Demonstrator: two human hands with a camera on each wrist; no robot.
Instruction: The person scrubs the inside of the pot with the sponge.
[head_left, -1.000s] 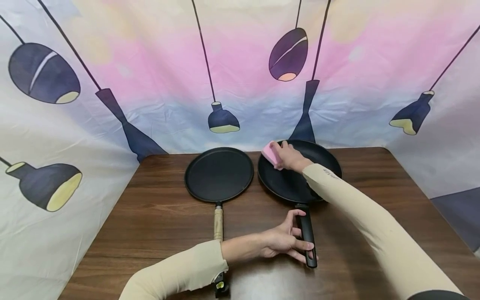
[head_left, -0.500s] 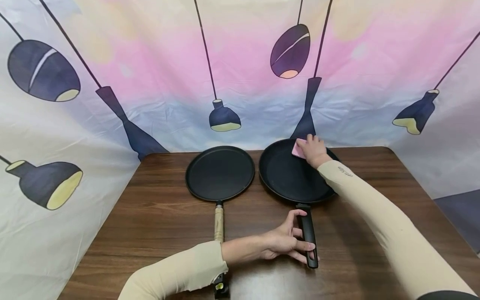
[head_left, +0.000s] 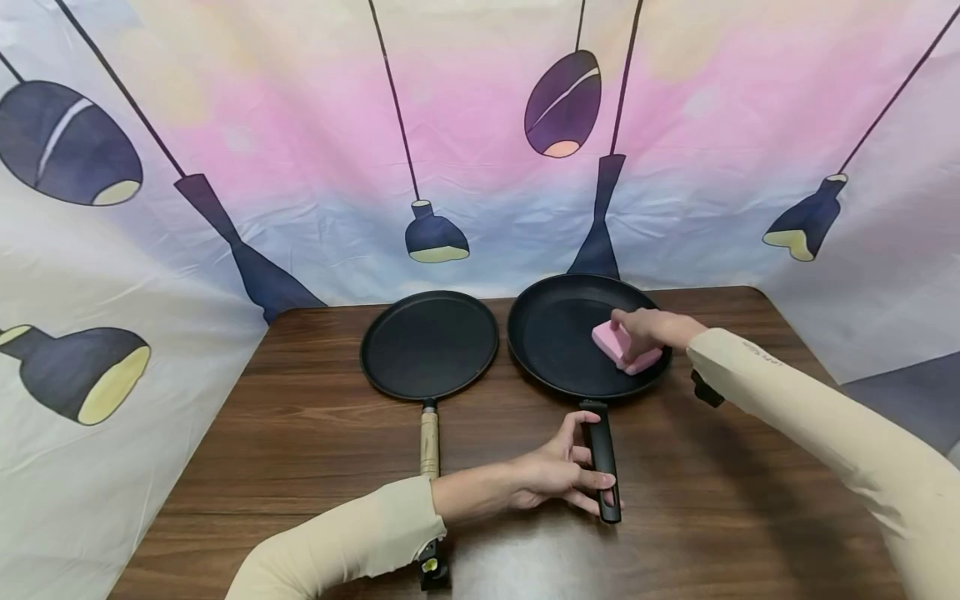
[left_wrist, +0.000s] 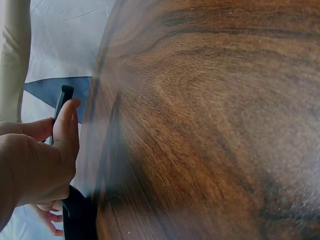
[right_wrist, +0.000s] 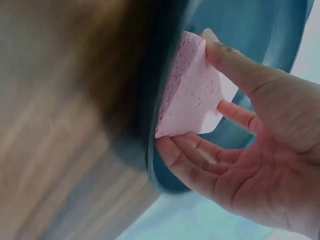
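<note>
A black frying pan (head_left: 551, 337) sits at the right back of the table in the head view. My left hand (head_left: 551, 477) holds its black handle (head_left: 598, 442) between thumb and fingers. In the left wrist view, the left hand (left_wrist: 42, 162) is seen from behind, gripping that handle (left_wrist: 61, 102). Inside the pan, by the right part of its rim, my right hand (head_left: 647, 327) holds a pink sponge (head_left: 609, 340). The right wrist view shows the thumb and fingers of the right hand (right_wrist: 270, 155) spread around the sponge (right_wrist: 192, 95), which lies close to the pan wall.
Left of the frying pan lies a flat black crepe pan (head_left: 429, 346) with a wooden handle (head_left: 429, 442), partly covered by the left forearm. Both rest on a brown wooden table (head_left: 285, 433). A printed cloth (head_left: 322, 125) with lamp drawings hangs behind.
The right hand has carried the sponge from the pan's left side, across its far part, to the right and nearer side. The left hand stays on the handle.
</note>
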